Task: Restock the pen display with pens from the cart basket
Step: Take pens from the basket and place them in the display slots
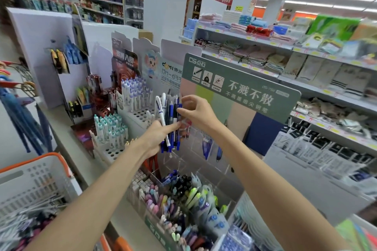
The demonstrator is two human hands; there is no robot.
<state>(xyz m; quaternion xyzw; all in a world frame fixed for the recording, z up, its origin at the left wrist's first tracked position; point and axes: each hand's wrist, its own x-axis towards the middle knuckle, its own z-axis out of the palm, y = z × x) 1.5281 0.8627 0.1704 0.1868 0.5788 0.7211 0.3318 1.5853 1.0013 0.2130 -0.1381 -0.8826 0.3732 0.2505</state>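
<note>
Beside towel shelves (pixel 244 40), above the pen display (pixel 193 157), my left hand (pixel 156 138) grips a pen bundle (pixel 170 114); my right hand (pixel 196 115) pinches one.

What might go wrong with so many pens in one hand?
The left hand grips a bundle of blue and white pens; while the right hand pinches one, others might slip and fall. A dropped pen may land in the wrong slot of the clear plastic display below.

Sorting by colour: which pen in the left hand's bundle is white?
The leftmost pen in the left hand, slanting across the bundle: its barrel is white with blue print, the rest look dark blue or black.
</note>
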